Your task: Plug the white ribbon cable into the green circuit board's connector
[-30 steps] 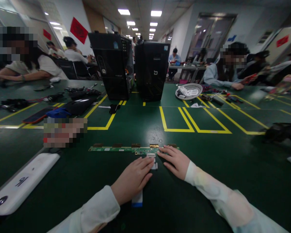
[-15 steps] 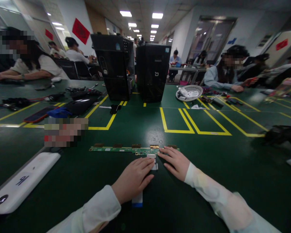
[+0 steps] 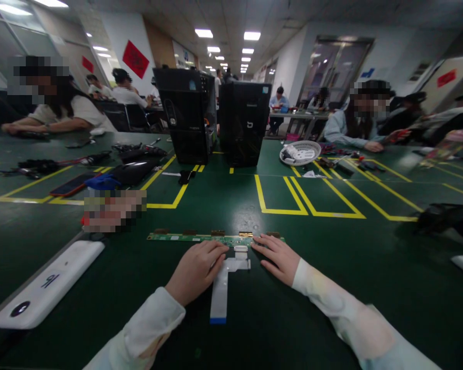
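Head view: left hand (image 3: 196, 265), grip unclear, shifts toward nine o'clock, uncovering ribbon cable (image 3: 219, 294). Right hand (image 3: 280, 258) spreads on circuit board (image 3: 183, 238)

left hand (image 3: 196, 268) shifted leftward, beside circuit board (image 3: 187, 238), ribbon cable (image 3: 219, 295) uncovered

Long whitish sleeves (image 3: 151, 319), faint pastel tints

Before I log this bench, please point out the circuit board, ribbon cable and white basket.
Circuit board (image 3: 233, 240), head view: green middle section.
Ribbon cable (image 3: 219, 297), head view: long white strip.
White basket (image 3: 318, 150), head view: right wall.
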